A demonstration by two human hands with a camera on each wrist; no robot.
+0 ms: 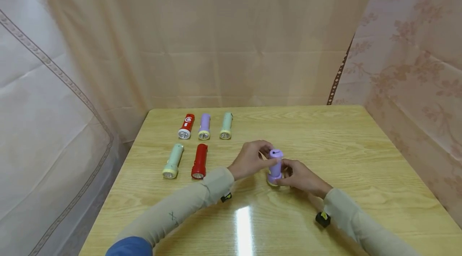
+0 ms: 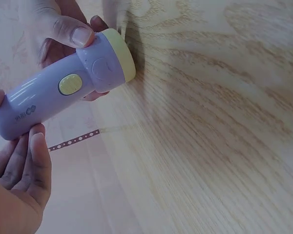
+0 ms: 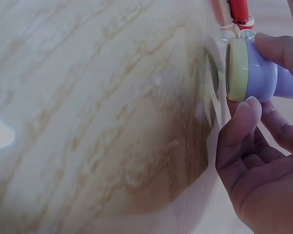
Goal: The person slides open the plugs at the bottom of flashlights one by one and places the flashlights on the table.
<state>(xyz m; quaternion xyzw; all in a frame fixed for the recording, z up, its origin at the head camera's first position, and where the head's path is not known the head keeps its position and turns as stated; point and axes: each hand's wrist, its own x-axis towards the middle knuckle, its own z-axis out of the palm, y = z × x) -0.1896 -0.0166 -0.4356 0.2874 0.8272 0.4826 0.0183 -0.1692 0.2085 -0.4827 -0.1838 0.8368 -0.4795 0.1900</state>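
Note:
Both hands hold a purple flashlight [image 1: 275, 169] near the middle of the table. It stands nearly upright, its yellow-rimmed head down close over the wood and its tail end up. My left hand [image 1: 250, 161] pinches the tail end between thumb and fingers. Lower down, my right hand [image 1: 302, 177] grips the flashlight's head. In the left wrist view the barrel shows a yellow oval switch [image 2: 70, 84] and a small dark logo. The right wrist view shows the pale yellow rim [image 3: 238, 68] facing the table surface; the lens is hidden there.
Left of the hands, a back row holds a red flashlight with a white rim [image 1: 187, 121], a purple one [image 1: 205, 122] and a green one [image 1: 227, 123]. A green flashlight [image 1: 175, 157] and a red flashlight [image 1: 200, 159] lie in front. Beige curtains [image 1: 238, 47] hang behind the wooden table [image 1: 325, 135].

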